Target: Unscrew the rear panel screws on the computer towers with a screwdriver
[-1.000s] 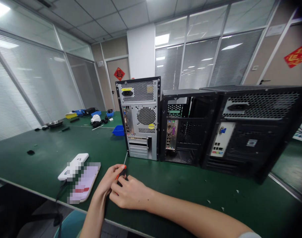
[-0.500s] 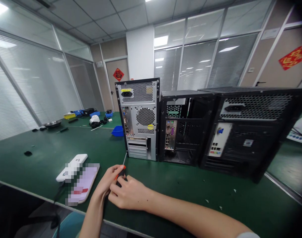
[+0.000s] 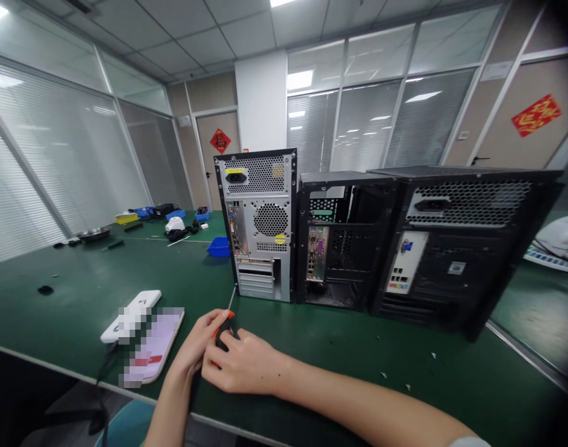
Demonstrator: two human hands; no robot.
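Both my hands are closed around an orange and black screwdriver [image 3: 225, 334]. My left hand [image 3: 198, 335] grips the front of its handle, near the shaft. Behind it, my right hand [image 3: 239, 363] wraps the back of the handle, hiding part of it. The metal shaft points away and up, its tip at the lower left corner of a silver-backed computer case [image 3: 260, 273], by a screw on the black edge. That case stands upright with its rear panel toward me. Whether the tip sits in the screw head is too small to tell.
Two black computer cases, one open at the back [image 3: 344, 248] and one wider [image 3: 470, 248], stand to the right. A white power bank [image 3: 146, 302] and a phone [image 3: 165, 335] lie at left. Beyond is a blue tray [image 3: 218, 247]. Small scraps [image 3: 384, 375] lie at right on the green table [image 3: 311, 347].
The view has shifted slightly, moving the scene a little to the left. Both hands keep their hold on the screwdriver, its tip still at the case's lower left corner.
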